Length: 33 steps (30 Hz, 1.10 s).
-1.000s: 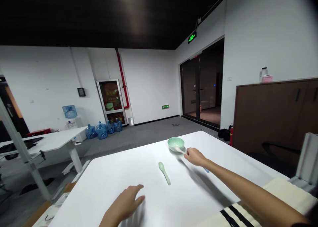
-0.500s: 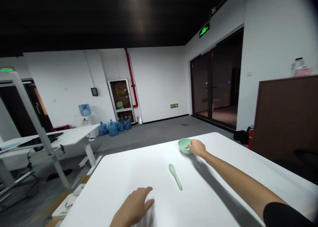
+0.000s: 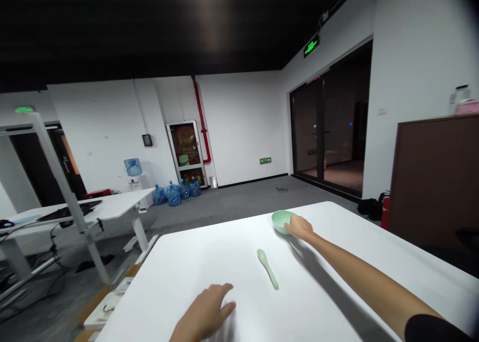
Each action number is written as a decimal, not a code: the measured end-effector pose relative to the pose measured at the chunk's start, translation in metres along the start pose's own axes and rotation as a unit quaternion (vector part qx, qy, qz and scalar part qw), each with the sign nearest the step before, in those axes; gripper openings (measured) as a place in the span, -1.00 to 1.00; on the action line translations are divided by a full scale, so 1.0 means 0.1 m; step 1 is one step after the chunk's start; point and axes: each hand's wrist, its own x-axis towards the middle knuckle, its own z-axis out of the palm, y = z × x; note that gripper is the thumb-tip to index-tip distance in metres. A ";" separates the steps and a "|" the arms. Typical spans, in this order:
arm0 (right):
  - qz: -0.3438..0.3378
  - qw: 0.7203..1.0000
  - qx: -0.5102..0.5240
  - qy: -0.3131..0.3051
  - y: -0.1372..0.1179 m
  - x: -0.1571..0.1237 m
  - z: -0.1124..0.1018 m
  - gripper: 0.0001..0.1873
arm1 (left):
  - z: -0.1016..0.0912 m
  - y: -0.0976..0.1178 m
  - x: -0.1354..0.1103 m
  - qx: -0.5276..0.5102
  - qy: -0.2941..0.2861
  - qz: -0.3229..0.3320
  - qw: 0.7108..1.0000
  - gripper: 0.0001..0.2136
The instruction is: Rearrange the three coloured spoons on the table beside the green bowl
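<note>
Right hand (image 3: 300,227) is touching the rim of a pale green bowl (image 3: 281,220) near the far edge, fingers bunched, pinching or not I cannot tell; left hand (image 3: 204,314) is lying spread on a white table (image 3: 168,272); a matching green spoon (image 3: 268,268) is lying between them; grey carpet (image 3: 239,202) is stretching beyond, blue water jugs (image 3: 173,194) standing along the wall.

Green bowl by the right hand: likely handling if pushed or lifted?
The bowl looks glazed ceramic, so probably heavy for its size and chippable. Its smooth wall may slip under the right hand. Low and wide on the table, it would likely slide, not tip.
</note>
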 end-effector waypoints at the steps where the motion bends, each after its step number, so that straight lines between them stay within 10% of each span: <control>1: -0.001 1.000 -0.002 0.003 0.01 -0.06 -0.04 -0.60 | 0.00 -0.01 0.00 -0.001 0.001 -0.001 1.000 -0.45; 14: -0.137 0.988 0.063 0.014 0.57 -1.28 -0.42 -0.30 | -0.03 0.02 -0.01 0.011 0.003 0.017 1.000 -0.47; 33: -0.146 0.986 0.080 -0.003 0.64 -1.28 -0.13 -0.36 | 0.01 0.04 0.01 0.010 0.003 0.029 1.000 -0.46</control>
